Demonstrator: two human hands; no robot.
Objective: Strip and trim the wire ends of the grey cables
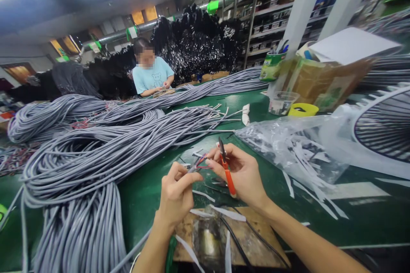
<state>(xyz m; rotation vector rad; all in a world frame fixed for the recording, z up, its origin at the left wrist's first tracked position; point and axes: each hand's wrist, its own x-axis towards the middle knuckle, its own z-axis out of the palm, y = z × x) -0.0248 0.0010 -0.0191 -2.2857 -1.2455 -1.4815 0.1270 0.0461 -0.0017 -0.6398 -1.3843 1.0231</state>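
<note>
My left hand point(177, 192) is closed in a pinch on the end of a grey cable point(192, 169), from which thin red and dark inner wires point(201, 162) stick out. My right hand point(238, 172) is closed around small cutters with orange handles point(228, 179); its fingertips also touch the inner wires. The cutter's dark jaws point(221, 147) point up and away from me. Both hands hover close together above the green table point(150, 187).
Large bundles of grey cable point(96, 149) cover the table's left and middle. A clear plastic bag with white strips point(288, 149) lies right. A fan guard point(384, 123), cardboard box point(326, 76) and cups stand at the far right. Another person in a light blue shirt point(152, 76) works opposite. A brown board point(218, 234) lies near me.
</note>
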